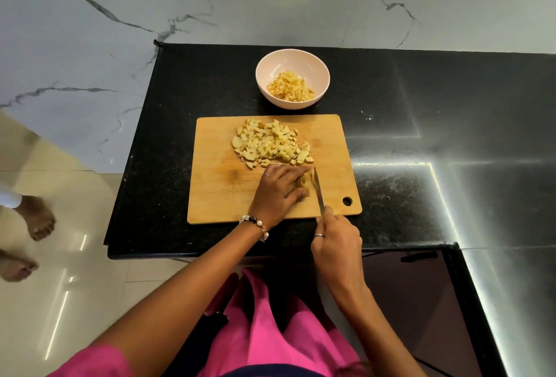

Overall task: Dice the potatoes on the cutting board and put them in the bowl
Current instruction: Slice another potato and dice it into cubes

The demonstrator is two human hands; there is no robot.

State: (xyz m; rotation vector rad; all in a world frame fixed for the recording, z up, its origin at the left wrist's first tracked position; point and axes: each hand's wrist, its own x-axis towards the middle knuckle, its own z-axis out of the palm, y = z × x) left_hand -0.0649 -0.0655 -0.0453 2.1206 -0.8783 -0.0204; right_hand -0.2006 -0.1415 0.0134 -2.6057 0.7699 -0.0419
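**Last piece under the knife**

We are working on the board (270,196), which lies near the front edge of the black tabletop (421,196). Our left hand (278,188) rests curved over the remaining potato piece (305,184), fingers (296,170) bent down onto it and tucked back from the blade. Most of that piece is hidden by the hand, so we can only guess at how much is left. Our right hand (337,239) is wrapped tight around the handle of the knife (319,191), with the blade standing just beside the left fingertips.

Raw potato is firm and dense, but its cut faces are wet and starchy. We judge it likely to slide on the wood unless it is pinned flat side down and held from above, close behind the cut line.

The pile (270,143) of diced cubes sits toward the board's far side, loose and light. It will scatter if pushed quickly, so we would gather it with a cupped hand or the flat of the blade.

The bowl (264,75) stands just beyond the board, toward the tabletop's back edge, already holding some dice (290,87). The pile on the board has yet to join them.
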